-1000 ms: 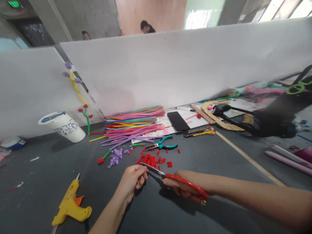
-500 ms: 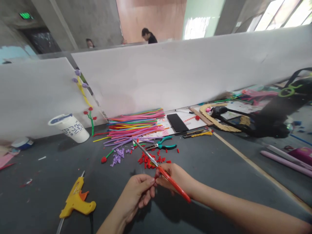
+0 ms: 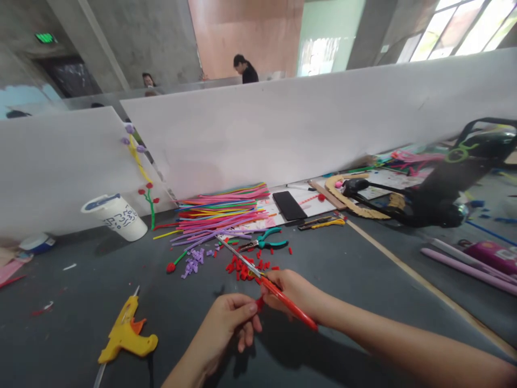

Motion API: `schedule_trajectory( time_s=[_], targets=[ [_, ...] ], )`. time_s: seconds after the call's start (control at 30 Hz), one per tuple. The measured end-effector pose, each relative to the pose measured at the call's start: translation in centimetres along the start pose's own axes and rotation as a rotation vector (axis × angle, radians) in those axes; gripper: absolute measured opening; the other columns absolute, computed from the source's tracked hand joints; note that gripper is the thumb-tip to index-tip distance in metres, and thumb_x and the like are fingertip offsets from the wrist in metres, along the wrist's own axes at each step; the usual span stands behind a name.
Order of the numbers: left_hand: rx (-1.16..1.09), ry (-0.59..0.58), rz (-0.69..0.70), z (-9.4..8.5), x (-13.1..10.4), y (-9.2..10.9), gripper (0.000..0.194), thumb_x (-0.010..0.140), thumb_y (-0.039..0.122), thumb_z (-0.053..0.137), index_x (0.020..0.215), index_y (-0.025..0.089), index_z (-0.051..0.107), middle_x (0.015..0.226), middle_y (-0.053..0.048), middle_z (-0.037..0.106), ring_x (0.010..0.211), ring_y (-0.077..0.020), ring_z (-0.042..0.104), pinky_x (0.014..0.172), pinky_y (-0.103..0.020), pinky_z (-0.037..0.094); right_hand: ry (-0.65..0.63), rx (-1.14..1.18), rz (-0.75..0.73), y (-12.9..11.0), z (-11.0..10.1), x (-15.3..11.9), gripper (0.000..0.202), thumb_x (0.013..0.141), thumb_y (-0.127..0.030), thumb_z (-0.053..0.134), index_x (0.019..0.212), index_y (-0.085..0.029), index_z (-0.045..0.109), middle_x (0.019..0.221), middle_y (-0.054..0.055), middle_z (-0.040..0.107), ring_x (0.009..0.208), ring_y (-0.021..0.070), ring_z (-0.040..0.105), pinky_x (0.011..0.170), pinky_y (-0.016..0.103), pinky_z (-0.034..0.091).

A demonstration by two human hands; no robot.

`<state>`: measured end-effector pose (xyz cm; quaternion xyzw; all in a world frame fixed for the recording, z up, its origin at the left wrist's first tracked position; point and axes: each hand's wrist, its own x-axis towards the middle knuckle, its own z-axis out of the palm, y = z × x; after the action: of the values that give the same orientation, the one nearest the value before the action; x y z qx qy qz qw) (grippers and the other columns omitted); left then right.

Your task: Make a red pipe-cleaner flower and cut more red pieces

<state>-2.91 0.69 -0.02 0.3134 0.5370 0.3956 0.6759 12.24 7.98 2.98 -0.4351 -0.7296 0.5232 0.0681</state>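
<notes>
My right hand [image 3: 291, 293] grips a pair of scissors [image 3: 287, 303] with red handles, its blades pointing away to the upper left. Between thumb and fingertips, my left hand [image 3: 236, 318] pinches a small red piece [image 3: 259, 304], close to the right fingertips. Just beyond the hands lies a scatter of short red pieces [image 3: 243, 268], with a pile of short purple pieces [image 3: 194, 261] to its left. Teal-handled pliers [image 3: 266, 242] rest behind the red pieces. A green stem with a red ball [image 3: 171, 267] lies left of the purple pile.
A yellow glue gun [image 3: 125, 334] lies at left, near a white cup [image 3: 121, 218]. Behind are coloured pipe cleaners [image 3: 222, 210], a black phone [image 3: 288, 206] and a utility knife [image 3: 322, 222]. A black device [image 3: 440, 188] stands at right. A white partition [image 3: 283, 129] bounds the table.
My left hand has drawn slightly away from the right, and more of the red piece shows between them. The scissors stay in my right hand. The view has shifted a little.
</notes>
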Motion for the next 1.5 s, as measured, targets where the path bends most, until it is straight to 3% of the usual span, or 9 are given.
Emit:
schedule_trajectory(
  time_s=[0.13,0.3,0.47,0.63,0.8,0.93,1.13,1.5],
  targets=[
    [0.008,0.006,-0.003,0.0,0.0,0.0,0.025,0.068,0.035,0.066,0.068,0.01,0.064,0.05,-0.002,0.061,0.033,-0.006,0.048,0.031,-0.015,0.03,-0.032,-0.012,0.014,0.0,-0.4,0.2,0.011,0.068,-0.007,0.046,0.065,-0.018,0.048,0.045,-0.009,0.046,0.035,0.0052,0.042,0.04,0.016,0.028],
    [0.04,0.068,-0.015,0.2,0.4,-0.1,0.027,0.065,0.037,0.067,0.063,0.01,0.063,0.045,-0.001,0.058,0.031,-0.0055,0.045,0.029,-0.015,0.026,-0.024,-0.034,0.027,0.3,-0.5,0.6,0.008,0.071,-0.012,0.05,0.067,-0.018,0.047,0.046,-0.01,0.043,0.036,0.0061,0.043,0.041,0.016,0.029],
    [0.042,0.244,0.09,-1.3,0.7,0.3,0.025,0.064,0.036,0.066,0.064,0.011,0.064,0.045,0.002,0.056,0.031,-0.0048,0.043,0.029,-0.014,0.026,-0.037,-0.123,0.047,1.1,-1.8,0.0,0.028,0.077,-0.038,0.055,0.062,-0.019,0.043,0.05,-0.007,0.04,0.04,0.0078,0.043,0.042,0.018,0.029],
    [0.02,0.392,0.211,-2.6,0.7,1.0,0.024,0.067,0.036,0.066,0.068,0.011,0.065,0.049,0.002,0.057,0.035,-0.0053,0.044,0.03,-0.014,0.028,-0.151,-0.303,0.008,2.5,-2.2,-2.5,0.039,0.083,-0.055,0.041,0.069,-0.019,0.05,0.061,-0.001,0.05,0.054,0.0119,0.047,0.05,0.021,0.033],
    [0.04,0.365,0.215,-1.5,0.7,1.6,0.024,0.065,0.036,0.066,0.066,0.012,0.064,0.048,0.002,0.057,0.034,-0.0059,0.045,0.03,-0.014,0.029,-0.215,-0.315,0.026,2.9,-0.8,-3.5,0.037,0.083,-0.051,0.042,0.071,-0.018,0.052,0.058,-0.002,0.046,0.049,0.0094,0.039,0.046,0.021,0.028],
    [0.078,0.334,0.215,-1.1,0.5,1.8,0.025,0.067,0.038,0.064,0.063,0.013,0.062,0.047,0.001,0.057,0.032,-0.0054,0.043,0.029,-0.015,0.03,-0.207,-0.266,-0.046,3.2,-0.2,-3.2,0.035,0.085,-0.047,0.042,0.069,-0.017,0.049,0.058,-0.003,0.043,0.05,0.0082,0.036,0.045,0.02,0.027],
    [0.077,0.325,0.221,-1.2,0.0,2.1,0.026,0.068,0.038,0.063,0.061,0.013,0.061,0.047,0.002,0.056,0.033,-0.0045,0.043,0.029,-0.014,0.03,-0.227,-0.225,-0.088,3.5,-0.2,-3.2,0.034,0.087,-0.045,0.04,0.066,-0.018,0.041,0.058,-0.004,0.04,0.05,0.0075,0.032,0.045,0.019,0.026],
    [0.11,0.322,0.225,-1.3,0.5,2.0,0.024,0.071,0.036,0.061,0.064,0.013,0.061,0.048,0.002,0.056,0.033,-0.0045,0.042,0.03,-0.014,0.03,-0.226,-0.263,-0.025,2.9,-0.2,-2.9,0.033,0.086,-0.043,0.039,0.063,-0.019,0.038,0.057,-0.004,0.037,0.051,0.0081,0.028,0.045,0.02,0.025]
  ],
)
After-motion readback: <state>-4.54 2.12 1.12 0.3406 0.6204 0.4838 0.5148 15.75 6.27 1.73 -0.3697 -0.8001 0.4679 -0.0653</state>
